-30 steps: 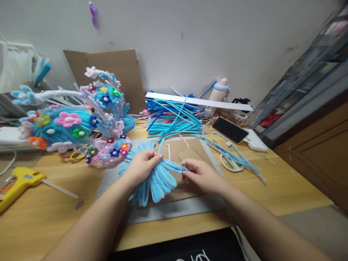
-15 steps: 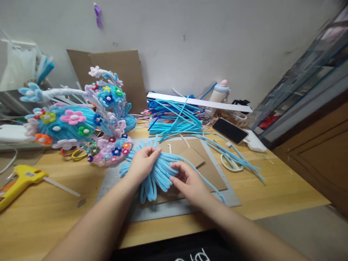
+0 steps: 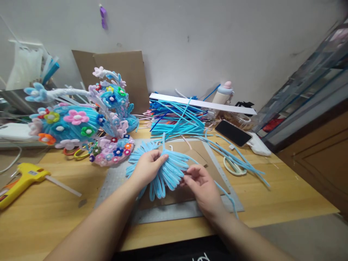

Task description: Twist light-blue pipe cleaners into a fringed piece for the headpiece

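My left hand (image 3: 150,168) grips the middle of a bundle of light blue pipe cleaners (image 3: 168,175) bent into many long loops, its thumb pressed on top. The loops fan out to both sides of this hand. My right hand (image 3: 202,186) is at the right ends of the loops, thumb and forefinger pinched at one loop's tip; its other fingers are curled. One long light blue strand trails out behind the right hand and hangs down past it. Beneath the bundle are brown cardboard (image 3: 214,183) and a grey cutting mat (image 3: 108,190).
Flower-covered pipe cleaner pieces (image 3: 76,123) stand at left, with a yellow glue gun (image 3: 27,179) in front. Behind the mat lies a heap of blue pipe cleaners (image 3: 176,117). A phone (image 3: 233,133), loose strands (image 3: 239,159) and a bottle (image 3: 223,95) are at right.
The bundle's loops look more widely fanned. My right hand has moved slightly right and down with the loop ends, and the trailing strand now hangs farther right. The view has shifted a little.
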Demonstrator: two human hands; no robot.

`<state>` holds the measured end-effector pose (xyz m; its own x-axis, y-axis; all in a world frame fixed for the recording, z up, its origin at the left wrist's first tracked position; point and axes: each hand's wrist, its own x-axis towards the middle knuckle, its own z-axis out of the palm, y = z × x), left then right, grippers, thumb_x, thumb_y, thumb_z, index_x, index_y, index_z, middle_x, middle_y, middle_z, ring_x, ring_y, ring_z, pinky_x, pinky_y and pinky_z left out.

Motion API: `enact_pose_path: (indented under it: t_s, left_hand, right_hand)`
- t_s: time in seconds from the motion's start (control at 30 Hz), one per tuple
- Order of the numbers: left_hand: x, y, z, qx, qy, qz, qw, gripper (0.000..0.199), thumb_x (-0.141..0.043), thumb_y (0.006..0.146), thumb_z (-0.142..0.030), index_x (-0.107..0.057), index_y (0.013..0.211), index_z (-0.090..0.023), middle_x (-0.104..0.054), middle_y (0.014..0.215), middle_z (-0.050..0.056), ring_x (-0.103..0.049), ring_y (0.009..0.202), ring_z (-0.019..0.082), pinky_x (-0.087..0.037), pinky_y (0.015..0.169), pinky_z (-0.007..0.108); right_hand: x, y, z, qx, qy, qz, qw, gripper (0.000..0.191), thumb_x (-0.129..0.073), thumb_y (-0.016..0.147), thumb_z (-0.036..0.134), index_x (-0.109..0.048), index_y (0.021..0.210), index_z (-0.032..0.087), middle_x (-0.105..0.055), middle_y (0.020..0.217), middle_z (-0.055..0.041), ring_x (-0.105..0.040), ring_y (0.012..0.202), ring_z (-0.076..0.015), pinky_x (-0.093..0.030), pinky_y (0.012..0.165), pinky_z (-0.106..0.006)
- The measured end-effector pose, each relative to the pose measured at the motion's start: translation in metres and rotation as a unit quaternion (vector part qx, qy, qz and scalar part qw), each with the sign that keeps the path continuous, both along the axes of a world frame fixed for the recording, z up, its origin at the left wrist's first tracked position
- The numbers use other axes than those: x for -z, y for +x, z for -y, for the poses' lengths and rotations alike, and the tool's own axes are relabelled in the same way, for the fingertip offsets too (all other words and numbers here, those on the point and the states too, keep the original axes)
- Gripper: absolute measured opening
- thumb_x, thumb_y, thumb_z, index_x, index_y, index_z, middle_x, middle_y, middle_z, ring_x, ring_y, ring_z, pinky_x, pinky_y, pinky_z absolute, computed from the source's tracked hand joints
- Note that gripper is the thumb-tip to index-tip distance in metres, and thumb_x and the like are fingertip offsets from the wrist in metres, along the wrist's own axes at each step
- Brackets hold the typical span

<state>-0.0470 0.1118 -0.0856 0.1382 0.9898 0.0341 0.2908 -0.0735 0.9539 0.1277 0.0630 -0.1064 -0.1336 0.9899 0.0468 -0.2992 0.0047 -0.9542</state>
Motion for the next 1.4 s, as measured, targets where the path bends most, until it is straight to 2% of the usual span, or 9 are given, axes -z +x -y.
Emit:
enact_pose_path:
  t_s: [0.17, 0.33, 0.4, 0.53, 0.63, 0.77, 1.07, 1.3, 1.4]
  left_hand:
    - [-0.001, 0.001, 0.001, 0.001, -0.007, 0.024, 1.0, 0.03, -0.052, 0.074, -0.043, -0.058, 0.069, -0.015, -0.057, 0.061, -0.002, -0.05, 0.055, 0.011, -0.039, 0.053, 0.02]
    - [-0.001, 0.001, 0.001, 0.007, -0.014, 0.027, 1.0, 0.028, -0.053, 0.074, -0.042, -0.055, 0.066, -0.015, -0.054, 0.057, -0.003, -0.047, 0.052, 0.009, -0.037, 0.051, 0.019]
    - [-0.001, 0.001, 0.001, 0.013, -0.022, 0.032, 0.999, 0.029, -0.053, 0.074, -0.042, -0.055, 0.066, -0.014, -0.054, 0.057, -0.003, -0.047, 0.052, 0.009, -0.036, 0.05, 0.019]
    - [-0.003, 0.001, 0.001, 0.024, -0.045, 0.049, 0.997, 0.029, -0.053, 0.074, -0.042, -0.054, 0.067, -0.014, -0.053, 0.057, -0.003, -0.046, 0.05, 0.008, -0.036, 0.049, 0.019]
    - [-0.003, 0.002, 0.002, 0.021, -0.039, 0.049, 0.998, 0.029, -0.053, 0.074, -0.042, -0.054, 0.065, -0.014, -0.053, 0.056, -0.003, -0.046, 0.049, 0.009, -0.036, 0.049, 0.019]
    - [0.001, 0.004, 0.002, 0.005, 0.008, 0.017, 1.0, 0.028, -0.053, 0.075, -0.04, -0.055, 0.066, -0.014, -0.052, 0.057, -0.003, -0.046, 0.053, 0.01, -0.035, 0.051, 0.019]
    - [0.006, 0.005, 0.003, -0.025, 0.025, -0.001, 0.999, 0.031, -0.052, 0.074, -0.043, -0.056, 0.064, -0.014, -0.05, 0.055, -0.003, -0.044, 0.051, 0.009, -0.033, 0.048, 0.02]
    - [0.003, 0.004, 0.002, -0.011, -0.039, 0.068, 0.997, 0.029, -0.056, 0.071, -0.042, -0.054, 0.064, -0.014, -0.049, 0.052, -0.004, -0.042, 0.046, 0.008, -0.031, 0.044, 0.018]
    - [-0.001, 0.001, -0.001, -0.004, -0.068, 0.096, 0.993, 0.03, -0.06, 0.067, -0.042, -0.052, 0.06, -0.014, -0.05, 0.051, -0.004, -0.042, 0.044, 0.007, -0.032, 0.044, 0.018]
  right_hand:
    - [0.007, 0.003, 0.001, -0.022, 0.075, 0.188, 0.979, 0.016, -0.056, 0.078, 0.026, -0.055, 0.093, 0.02, -0.058, 0.089, -0.0046, -0.056, 0.08, -0.0164, -0.047, 0.073, -0.031]
    - [0.013, 0.002, -0.002, -0.05, 0.07, 0.261, 0.961, 0.014, -0.049, 0.082, 0.029, -0.053, 0.092, 0.02, -0.059, 0.081, -0.0028, -0.056, 0.073, -0.0152, -0.046, 0.065, -0.028]
    - [0.015, 0.001, -0.003, -0.051, 0.063, 0.27, 0.96, 0.015, -0.047, 0.083, 0.031, -0.053, 0.091, 0.02, -0.058, 0.08, -0.0026, -0.056, 0.071, -0.0148, -0.046, 0.063, -0.027]
    - [0.015, 0.0, -0.004, -0.054, 0.068, 0.273, 0.958, 0.02, -0.044, 0.085, 0.032, -0.055, 0.097, 0.02, -0.059, 0.091, -0.0048, -0.057, 0.072, -0.0148, -0.046, 0.064, -0.027]
    - [0.011, 0.0, -0.004, -0.05, 0.08, 0.285, 0.954, 0.017, -0.046, 0.083, 0.031, -0.055, 0.091, 0.019, -0.058, 0.083, -0.0035, -0.055, 0.07, -0.0147, -0.044, 0.063, -0.026]
    - [0.004, 0.001, -0.003, -0.037, 0.095, 0.309, 0.946, 0.012, -0.048, 0.082, 0.029, -0.052, 0.077, 0.018, -0.052, 0.068, 0.0001, -0.049, 0.064, -0.0128, -0.04, 0.057, -0.023]
    - [0.003, 0.001, -0.002, -0.03, 0.116, 0.306, 0.944, 0.017, -0.047, 0.083, 0.03, -0.051, 0.071, 0.018, -0.05, 0.065, 0.0005, -0.047, 0.063, -0.0126, -0.037, 0.058, -0.023]
    - [0.008, -0.004, 0.004, -0.015, 0.106, 0.27, 0.957, 0.018, -0.045, 0.085, 0.031, -0.048, 0.072, 0.018, -0.047, 0.066, 0.0006, -0.045, 0.062, -0.0123, -0.038, 0.058, -0.023]
    - [0.009, -0.002, 0.006, -0.008, 0.116, 0.239, 0.964, 0.012, -0.045, 0.085, 0.029, -0.048, 0.081, 0.019, -0.048, 0.072, 0.0, -0.048, 0.066, -0.0128, -0.041, 0.061, -0.023]
